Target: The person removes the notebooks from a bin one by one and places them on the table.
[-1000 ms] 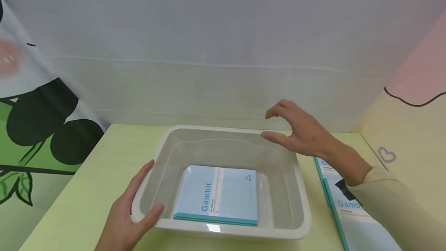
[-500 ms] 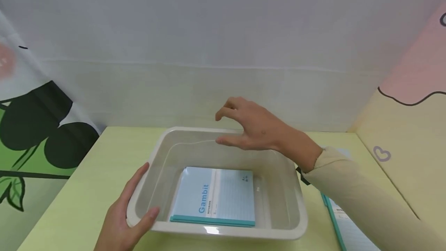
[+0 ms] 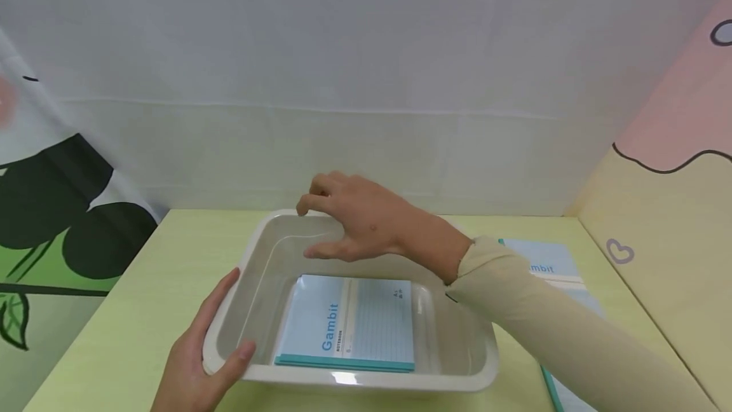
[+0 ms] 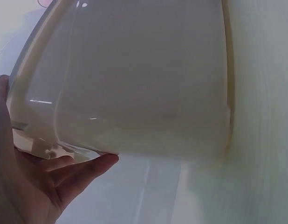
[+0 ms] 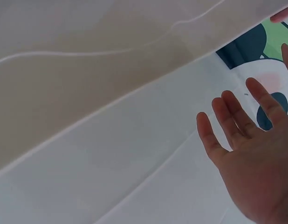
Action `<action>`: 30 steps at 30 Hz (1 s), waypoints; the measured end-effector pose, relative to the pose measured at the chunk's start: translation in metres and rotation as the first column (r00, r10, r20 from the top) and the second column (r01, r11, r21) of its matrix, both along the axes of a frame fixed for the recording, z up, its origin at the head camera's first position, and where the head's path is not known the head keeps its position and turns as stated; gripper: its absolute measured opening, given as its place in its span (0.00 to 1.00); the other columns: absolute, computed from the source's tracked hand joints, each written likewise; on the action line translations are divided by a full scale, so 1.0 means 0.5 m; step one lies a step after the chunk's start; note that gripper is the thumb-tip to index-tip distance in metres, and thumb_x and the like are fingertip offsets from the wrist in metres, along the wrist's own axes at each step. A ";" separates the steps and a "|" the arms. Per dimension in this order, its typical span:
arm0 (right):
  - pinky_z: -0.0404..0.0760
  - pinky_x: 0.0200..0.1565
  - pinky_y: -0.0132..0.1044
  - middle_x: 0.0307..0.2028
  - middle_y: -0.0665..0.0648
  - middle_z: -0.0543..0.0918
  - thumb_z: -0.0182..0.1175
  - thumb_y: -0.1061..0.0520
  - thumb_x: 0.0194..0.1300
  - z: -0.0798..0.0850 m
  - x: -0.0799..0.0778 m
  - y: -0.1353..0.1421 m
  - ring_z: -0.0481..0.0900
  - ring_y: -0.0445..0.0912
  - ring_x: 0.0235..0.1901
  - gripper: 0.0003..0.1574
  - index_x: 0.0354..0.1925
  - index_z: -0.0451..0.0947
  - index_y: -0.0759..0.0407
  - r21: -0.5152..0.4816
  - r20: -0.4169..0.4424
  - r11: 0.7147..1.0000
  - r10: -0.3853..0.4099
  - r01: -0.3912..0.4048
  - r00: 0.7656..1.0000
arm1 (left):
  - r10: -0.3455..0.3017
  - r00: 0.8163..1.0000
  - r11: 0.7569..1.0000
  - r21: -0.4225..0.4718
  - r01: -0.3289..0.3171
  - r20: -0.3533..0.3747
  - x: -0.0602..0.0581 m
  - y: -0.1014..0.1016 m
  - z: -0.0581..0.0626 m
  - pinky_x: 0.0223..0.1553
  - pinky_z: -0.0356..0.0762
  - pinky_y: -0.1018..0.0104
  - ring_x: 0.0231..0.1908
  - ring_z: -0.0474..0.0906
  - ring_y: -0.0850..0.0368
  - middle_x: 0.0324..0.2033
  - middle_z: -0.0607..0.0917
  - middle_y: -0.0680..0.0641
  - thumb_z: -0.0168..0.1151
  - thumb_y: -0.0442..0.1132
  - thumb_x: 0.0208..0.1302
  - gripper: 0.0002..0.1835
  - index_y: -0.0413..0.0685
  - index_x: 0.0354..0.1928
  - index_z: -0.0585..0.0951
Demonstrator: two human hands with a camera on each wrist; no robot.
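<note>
- Far: creased white cloth backdrop [image 3: 366, 68]
- Left: printed cloth [image 3: 42, 266] with black shapes [image 3: 108, 240] and a leaf [image 3: 14, 322]
- Right: pink-and-yellow wall [image 3: 675, 221] with a purple heart outline [image 3: 609, 248]
- Near: a pale yellow tabletop [image 3: 126, 310]

The middle notebook [image 3: 377, 320] reads "Gambit" and "NOTEBOOK", the partly covered right-hand notebook [image 3: 550, 260] "mbit".

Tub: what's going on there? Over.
Left hand grips tub at corner. Right hand over tub, holding nothing. Notebooks lie inside. Right sleeve partly hides other notebooks outside.
</note>
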State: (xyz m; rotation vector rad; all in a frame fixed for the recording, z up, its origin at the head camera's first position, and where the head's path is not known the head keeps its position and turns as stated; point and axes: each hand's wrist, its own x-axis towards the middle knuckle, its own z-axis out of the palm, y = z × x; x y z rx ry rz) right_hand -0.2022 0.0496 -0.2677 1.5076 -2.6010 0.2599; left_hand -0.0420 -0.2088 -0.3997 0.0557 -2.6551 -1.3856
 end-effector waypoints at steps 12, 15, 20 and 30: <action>0.78 0.59 0.36 0.63 0.45 0.73 0.58 0.28 0.69 -0.082 0.010 -0.076 0.74 0.40 0.55 0.39 0.71 0.70 0.40 0.263 0.045 0.963 0.041 -0.051 0.998 | -0.010 1.000 1.000 0.010 0.011 -0.021 -0.001 0.002 -0.001 0.38 0.84 0.69 0.44 0.80 0.69 0.63 0.79 0.48 0.66 0.45 0.67 0.46 0.82 0.80 0.54; 0.78 0.58 0.33 0.63 0.43 0.73 0.58 0.26 0.68 -0.106 0.012 -0.094 0.73 0.39 0.55 0.40 0.72 0.69 0.38 0.338 0.027 0.940 0.051 -0.057 0.998 | -0.008 0.999 1.000 -0.002 0.008 -0.036 -0.003 -0.002 -0.001 0.37 0.84 0.69 0.44 0.80 0.69 0.61 0.80 0.49 0.67 0.45 0.66 0.46 0.82 0.80 0.55; 0.78 0.59 0.31 0.65 0.41 0.70 0.55 0.23 0.68 -0.148 0.020 -0.124 0.71 0.36 0.57 0.43 0.74 0.64 0.34 0.450 -0.008 0.891 0.064 -0.054 0.998 | 0.006 1.000 0.999 -0.037 -0.005 0.015 -0.005 -0.013 -0.010 0.36 0.83 0.70 0.43 0.78 0.71 0.63 0.79 0.47 0.67 0.48 0.68 0.46 0.83 0.80 0.53; 0.76 0.61 0.36 0.74 0.40 0.66 0.54 0.17 0.63 -0.219 0.032 -0.133 0.68 0.37 0.70 0.45 0.74 0.63 0.22 0.606 -0.026 0.794 0.072 -0.042 0.997 | 0.008 0.997 0.998 -0.057 -0.004 0.073 -0.015 -0.014 -0.014 0.37 0.82 0.72 0.44 0.77 0.72 0.69 0.76 0.45 0.66 0.51 0.68 0.47 0.85 0.80 0.50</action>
